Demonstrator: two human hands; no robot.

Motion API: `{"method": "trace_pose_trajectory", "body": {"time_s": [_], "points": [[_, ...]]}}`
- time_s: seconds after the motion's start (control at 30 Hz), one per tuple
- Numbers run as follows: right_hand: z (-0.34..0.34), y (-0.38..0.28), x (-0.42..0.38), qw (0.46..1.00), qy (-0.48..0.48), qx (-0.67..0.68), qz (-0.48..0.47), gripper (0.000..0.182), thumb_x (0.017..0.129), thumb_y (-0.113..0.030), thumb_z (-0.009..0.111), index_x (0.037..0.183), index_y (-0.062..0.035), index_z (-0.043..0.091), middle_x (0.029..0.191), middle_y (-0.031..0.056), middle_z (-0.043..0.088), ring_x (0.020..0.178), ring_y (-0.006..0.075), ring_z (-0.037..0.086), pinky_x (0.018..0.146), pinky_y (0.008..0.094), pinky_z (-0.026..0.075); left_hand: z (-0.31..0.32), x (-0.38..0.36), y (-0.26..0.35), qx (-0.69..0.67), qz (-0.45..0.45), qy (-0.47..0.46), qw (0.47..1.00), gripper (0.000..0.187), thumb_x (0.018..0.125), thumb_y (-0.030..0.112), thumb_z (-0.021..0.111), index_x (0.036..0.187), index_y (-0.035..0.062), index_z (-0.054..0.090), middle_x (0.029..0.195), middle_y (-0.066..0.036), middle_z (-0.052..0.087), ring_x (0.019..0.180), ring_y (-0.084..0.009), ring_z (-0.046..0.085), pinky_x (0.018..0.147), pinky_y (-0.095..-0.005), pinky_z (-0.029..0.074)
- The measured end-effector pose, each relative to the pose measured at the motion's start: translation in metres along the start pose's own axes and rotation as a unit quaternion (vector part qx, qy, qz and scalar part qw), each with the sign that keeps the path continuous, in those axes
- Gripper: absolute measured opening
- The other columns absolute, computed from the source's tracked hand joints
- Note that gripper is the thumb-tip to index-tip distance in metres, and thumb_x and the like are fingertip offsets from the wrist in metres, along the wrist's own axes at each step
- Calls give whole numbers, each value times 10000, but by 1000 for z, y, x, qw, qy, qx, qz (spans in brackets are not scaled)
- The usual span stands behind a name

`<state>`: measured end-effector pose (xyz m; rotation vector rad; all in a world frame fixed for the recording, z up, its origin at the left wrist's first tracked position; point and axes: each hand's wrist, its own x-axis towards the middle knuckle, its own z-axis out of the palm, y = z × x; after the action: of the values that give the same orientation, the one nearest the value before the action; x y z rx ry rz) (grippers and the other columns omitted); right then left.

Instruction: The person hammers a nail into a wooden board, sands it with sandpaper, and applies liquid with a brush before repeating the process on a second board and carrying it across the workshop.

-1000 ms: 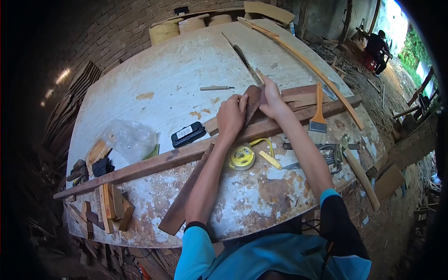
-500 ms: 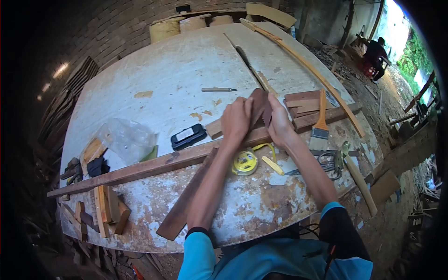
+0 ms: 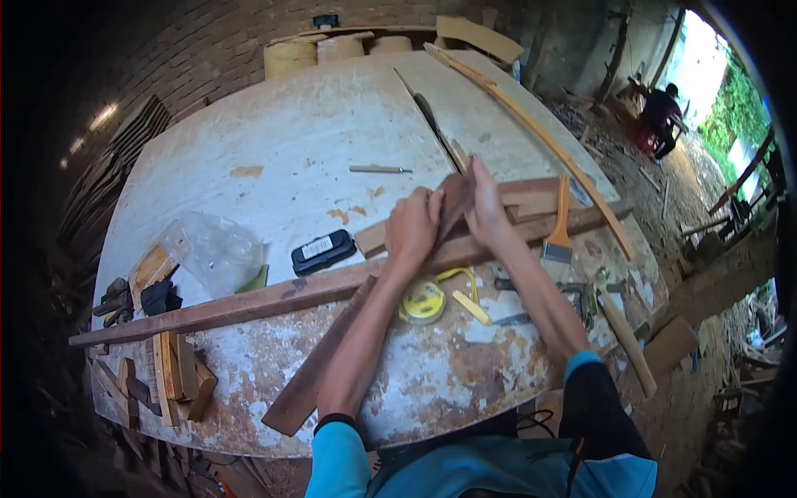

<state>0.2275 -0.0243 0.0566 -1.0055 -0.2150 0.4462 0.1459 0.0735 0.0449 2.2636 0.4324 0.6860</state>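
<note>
Near the middle of the bench, my left hand point(image 3: 413, 226) is closed around a dark brown piece of wood point(image 3: 451, 202), pressing it down. My right hand point(image 3: 486, 207) grips a dark thin piece point(image 3: 469, 187) against the wood's right side, thumb pointing up; its kind is not clear. Under both wrists runs a long wooden batten point(image 3: 249, 304) across the bench. A lighter wood block point(image 3: 371, 239) lies beside my left hand, and more wood pieces point(image 3: 531, 196) lie right of my right hand. Below the hands rests a yellow tape measure point(image 3: 422, 301).
A paintbrush point(image 3: 559, 228) lies at right near a hammer point(image 3: 624, 332). Left are a black case point(image 3: 323, 252), a plastic bag point(image 3: 217, 253) and stacked wood blocks point(image 3: 181, 378). A handsaw point(image 3: 427, 112) and long strip point(image 3: 540, 133) lie farther back. A person point(image 3: 662, 116) sits in the background.
The head view has shifted slightly, so the bench sits lower and further left. My right hand and the dark thin piece have slid a little away from me along the wood.
</note>
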Motion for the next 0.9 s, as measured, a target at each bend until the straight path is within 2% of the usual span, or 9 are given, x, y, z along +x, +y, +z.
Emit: {"method": "trace_pose_trajectory", "body": {"time_s": [0.07,0.13,0.33,0.43,0.57,0.7,0.8,0.83,0.9], "points": [[19,14,-58,994,-25,-42,-94,427,1009,-375,335,1293,-74,440,1263,40,507,1205,128,427,1030,321,309,0,2,-1,15,-6,-10,1000,379,909,360,518,894,9,660,782,-237,639,795,-416,616,712,-474,471],[12,4,-54,994,-103,-22,-20,499,992,-389,365,1368,-60,360,1349,87,412,1258,164,380,1067,333,283,2,0,-3,9,-10,-25,1000,380,907,363,519,893,12,662,778,-234,641,793,-418,616,713,-476,471],[-17,-43,-29,991,29,-30,-131,447,995,-357,380,1294,-34,457,1056,42,543,951,153,552,852,326,468,-3,1,-3,-34,-10,-20,999,386,904,359,520,851,8,669,791,-236,644,785,-414,620,706,-479,475],[-42,-39,-35,991,67,-88,-71,462,999,-377,361,1309,-44,440,1051,40,539,960,153,548,856,335,470,0,1,-3,-35,-5,-10,999,385,899,362,532,868,6,675,795,-231,650,785,-407,626,709,-460,482],[-24,1,-22,996,-76,7,55,437,987,-486,325,1040,-95,513,971,43,583,900,163,574,806,312,474,3,0,-2,-5,6,-9,1000,383,905,360,528,899,3,669,792,-226,651,779,-400,629,707,-450,483],[-31,5,30,995,-93,11,41,471,1005,-446,290,1187,-68,503,956,64,609,897,178,598,827,335,482,0,0,1,23,0,-14,1000,381,914,360,514,882,3,644,782,-242,639,790,-418,618,700,-473,476],[-27,27,20,991,-22,-64,-115,475,1012,-405,308,1298,-50,442,920,39,589,860,157,586,802,311,482,0,-1,3,23,6,-4,1000,378,917,363,508,891,7,633,773,-252,631,790,-435,609,693,-491,471],[-14,16,-20,996,-59,-28,-62,409,1006,-387,356,1247,-65,426,1248,70,490,1146,155,477,1006,337,364,-2,-3,4,26,6,0,1000,376,918,364,505,895,9,630,770,-255,628,788,-441,606,690,-497,470],[-21,22,-22,991,-53,-105,-57,437,1017,-368,318,1304,-51,406,1023,17,506,923,109,491,828,273,413,-3,0,6,30,5,0,1000,369,919,363,501,906,17,630,776,-259,625,788,-447,602,693,-507,466]]}}
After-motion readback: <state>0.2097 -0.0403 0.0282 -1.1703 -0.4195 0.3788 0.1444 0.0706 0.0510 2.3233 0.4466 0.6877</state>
